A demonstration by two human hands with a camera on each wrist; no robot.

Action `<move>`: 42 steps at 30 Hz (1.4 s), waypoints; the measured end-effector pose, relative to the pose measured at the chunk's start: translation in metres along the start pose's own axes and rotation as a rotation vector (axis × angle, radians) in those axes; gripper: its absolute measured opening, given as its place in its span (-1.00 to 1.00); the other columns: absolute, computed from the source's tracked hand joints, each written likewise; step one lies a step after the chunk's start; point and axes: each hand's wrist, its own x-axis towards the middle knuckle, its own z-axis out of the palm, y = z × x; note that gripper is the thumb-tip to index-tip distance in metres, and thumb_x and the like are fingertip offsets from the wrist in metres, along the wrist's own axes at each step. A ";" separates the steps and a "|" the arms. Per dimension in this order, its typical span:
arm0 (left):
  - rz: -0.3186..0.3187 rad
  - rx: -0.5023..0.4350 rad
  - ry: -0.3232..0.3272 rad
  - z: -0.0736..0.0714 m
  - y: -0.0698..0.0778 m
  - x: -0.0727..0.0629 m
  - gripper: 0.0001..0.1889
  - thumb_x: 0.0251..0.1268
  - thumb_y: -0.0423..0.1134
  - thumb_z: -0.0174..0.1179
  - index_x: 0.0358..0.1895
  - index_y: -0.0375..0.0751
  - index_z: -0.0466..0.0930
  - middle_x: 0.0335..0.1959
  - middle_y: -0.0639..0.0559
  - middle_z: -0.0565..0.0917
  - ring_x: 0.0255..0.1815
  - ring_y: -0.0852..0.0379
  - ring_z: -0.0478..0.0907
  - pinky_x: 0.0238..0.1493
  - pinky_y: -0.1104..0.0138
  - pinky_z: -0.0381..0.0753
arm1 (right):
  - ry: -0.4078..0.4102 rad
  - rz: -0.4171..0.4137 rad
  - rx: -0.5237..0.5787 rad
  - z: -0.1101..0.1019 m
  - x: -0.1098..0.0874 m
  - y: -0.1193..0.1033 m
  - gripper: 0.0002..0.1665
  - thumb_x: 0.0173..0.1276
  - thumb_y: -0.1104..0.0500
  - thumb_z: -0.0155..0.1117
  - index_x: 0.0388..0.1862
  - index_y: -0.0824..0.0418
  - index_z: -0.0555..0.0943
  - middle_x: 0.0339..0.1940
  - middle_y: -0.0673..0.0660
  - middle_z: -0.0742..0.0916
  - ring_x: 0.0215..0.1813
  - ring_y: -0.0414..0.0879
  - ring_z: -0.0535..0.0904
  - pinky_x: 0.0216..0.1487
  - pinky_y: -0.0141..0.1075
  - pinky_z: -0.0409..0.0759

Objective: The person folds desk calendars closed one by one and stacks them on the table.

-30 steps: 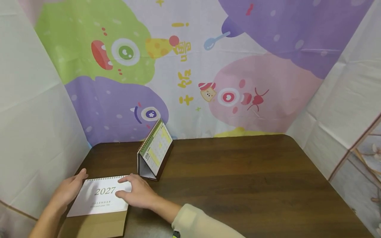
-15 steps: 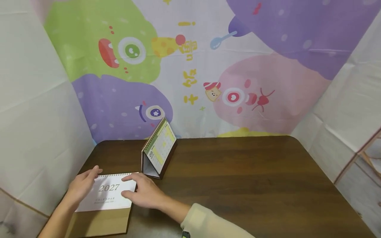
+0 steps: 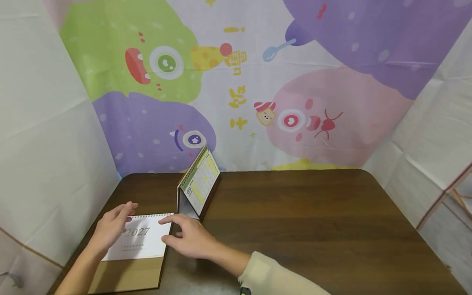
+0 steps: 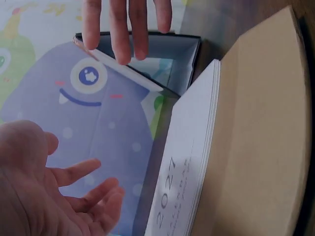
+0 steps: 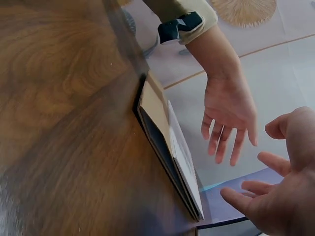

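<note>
A desk calendar (image 3: 141, 248) with a white "2027" cover and a brown lower flap lies folded down at the front left of the table. Over its upper left corner hovers my left hand (image 3: 112, 225), fingers loosely bent and holding nothing. My right hand (image 3: 193, 237) is at its right edge, with thumb and forefinger spread apart. Seen from the right wrist, both the left hand (image 5: 229, 108) and the right hand (image 5: 283, 182) are raised off the calendar (image 5: 184, 162). Part of the cover's left side is hidden behind the left hand.
Just behind the right hand, a second desk calendar (image 3: 200, 182) stands upright as a tent, its "09" page facing right. The dark wooden table (image 3: 295, 229) stretches to the right. A cartoon-printed cloth (image 3: 243, 147) hangs along the back, with pale cloth at both sides.
The head view has shifted slightly. My left hand has moved from the calendar's left edge inward over its corner, and my right hand has drawn back a little toward the right edge.
</note>
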 end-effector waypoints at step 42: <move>0.221 -0.262 0.013 0.065 0.041 -0.007 -0.31 0.98 0.02 -0.45 0.60 -0.43 0.49 0.49 -0.47 0.67 0.53 -0.43 0.62 0.07 0.43 0.78 | 0.335 -0.184 -0.062 -0.079 0.015 0.018 -0.47 0.63 0.27 0.32 0.53 0.26 0.66 0.65 0.35 0.59 0.65 0.26 0.58 0.46 0.03 0.78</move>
